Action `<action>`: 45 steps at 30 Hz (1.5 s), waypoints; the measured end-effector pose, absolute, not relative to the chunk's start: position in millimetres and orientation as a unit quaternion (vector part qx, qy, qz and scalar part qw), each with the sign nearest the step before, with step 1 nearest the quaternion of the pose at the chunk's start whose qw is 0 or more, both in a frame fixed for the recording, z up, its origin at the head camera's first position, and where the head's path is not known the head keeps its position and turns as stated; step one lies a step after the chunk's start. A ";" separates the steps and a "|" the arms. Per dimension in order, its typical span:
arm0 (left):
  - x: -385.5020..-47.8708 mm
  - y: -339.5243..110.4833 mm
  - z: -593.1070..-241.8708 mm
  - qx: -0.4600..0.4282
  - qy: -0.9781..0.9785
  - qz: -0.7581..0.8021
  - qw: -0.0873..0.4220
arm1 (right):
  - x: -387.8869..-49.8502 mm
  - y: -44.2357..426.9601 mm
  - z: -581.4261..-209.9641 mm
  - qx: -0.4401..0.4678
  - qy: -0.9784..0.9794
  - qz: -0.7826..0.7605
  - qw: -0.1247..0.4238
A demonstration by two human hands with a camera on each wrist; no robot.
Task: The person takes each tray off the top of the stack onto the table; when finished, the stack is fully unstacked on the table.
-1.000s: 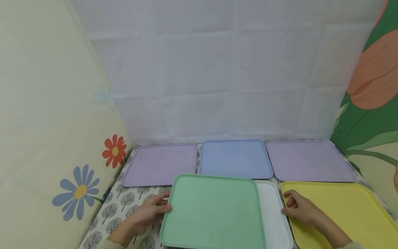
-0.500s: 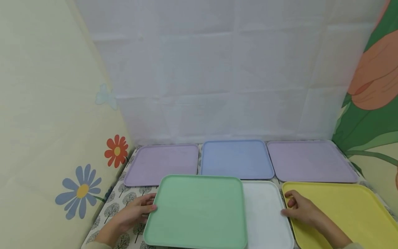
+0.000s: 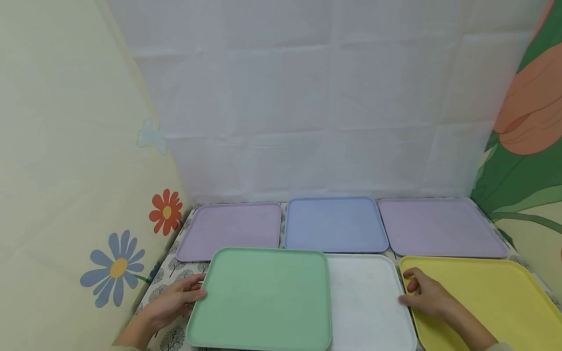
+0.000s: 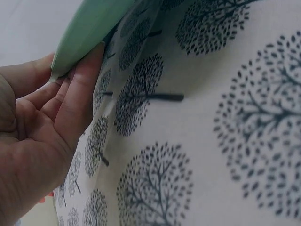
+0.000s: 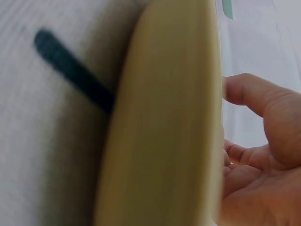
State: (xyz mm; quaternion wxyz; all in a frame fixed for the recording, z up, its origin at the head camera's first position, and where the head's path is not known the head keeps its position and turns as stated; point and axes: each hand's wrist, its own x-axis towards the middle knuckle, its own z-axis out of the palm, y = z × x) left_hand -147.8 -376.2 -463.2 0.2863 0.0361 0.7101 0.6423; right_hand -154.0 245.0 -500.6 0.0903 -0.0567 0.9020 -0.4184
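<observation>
A green tray [image 3: 263, 297] partly covers a white tray [image 3: 369, 297] at the front middle. My left hand [image 3: 175, 300] pinches the green tray's left edge, thumb on top and fingers underneath; the left wrist view shows this rim [image 4: 70, 56] raised above the cloth. My right hand [image 3: 428, 295] is over the left edge of a yellow tray [image 3: 487, 297], its fingers loosely bent. Its thumb tip is at the white tray's right rim, and no grip on either tray shows. In the right wrist view the yellow tray's side [image 5: 164, 117] hides some of the fingers.
Along the back lie a purple tray [image 3: 232, 229], a blue tray [image 3: 335, 224] and another purple tray [image 3: 441, 226]. A tree-print cloth [image 4: 197, 122] covers the table. A white sheet [image 3: 307, 97] hangs behind, with flower-painted panels on both sides.
My left hand has moved the green tray to the left, so more of the white tray shows. The right hand has stayed nearly still.
</observation>
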 end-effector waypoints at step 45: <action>-130.5 -496.8 -462.3 -0.001 0.749 0.602 0.277 | -151.6 246.8 -500.1 -0.058 0.903 -0.415 0.093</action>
